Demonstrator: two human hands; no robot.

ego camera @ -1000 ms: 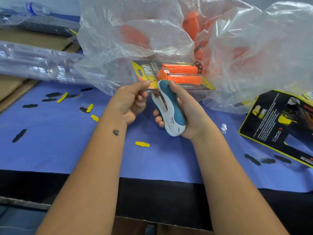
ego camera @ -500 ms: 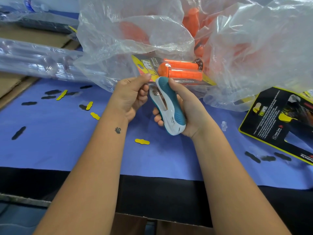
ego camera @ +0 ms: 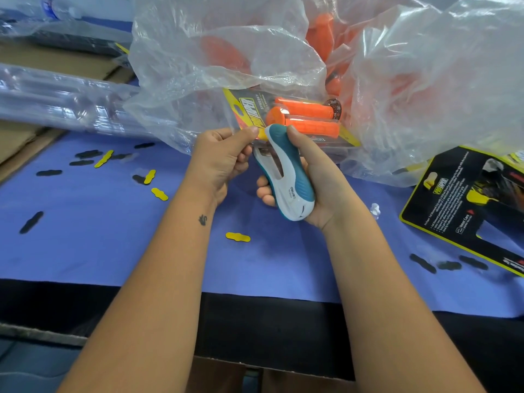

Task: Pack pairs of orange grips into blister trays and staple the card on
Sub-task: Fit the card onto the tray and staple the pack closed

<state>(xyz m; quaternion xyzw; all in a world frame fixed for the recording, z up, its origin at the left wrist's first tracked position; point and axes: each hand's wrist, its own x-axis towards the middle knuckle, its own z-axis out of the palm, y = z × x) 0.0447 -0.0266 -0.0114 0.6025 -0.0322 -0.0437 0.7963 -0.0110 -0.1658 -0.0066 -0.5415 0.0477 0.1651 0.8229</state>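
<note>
Purple table covering (ego camera: 99, 251) is lying under crinkled clear plastic bags (ego camera: 226, 66) veiling loose orange grips. Left hand (ego camera: 221, 160) is pinching the yellow-carded blister pack (ego camera: 297, 117); right hand (ego camera: 317, 180) is gripping the teal-and-white stapler (ego camera: 286, 177), whose mouth is partly hidden.

Two packed grips (ego camera: 307, 116), one stapler (ego camera: 286, 171)

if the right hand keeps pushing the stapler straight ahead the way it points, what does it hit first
Probably the blister pack: the right hand holds the stapler with its nose already at the pack's near edge, which the left hand pinches. Behind that lies the plastic bag, though depth is unclear.
</note>
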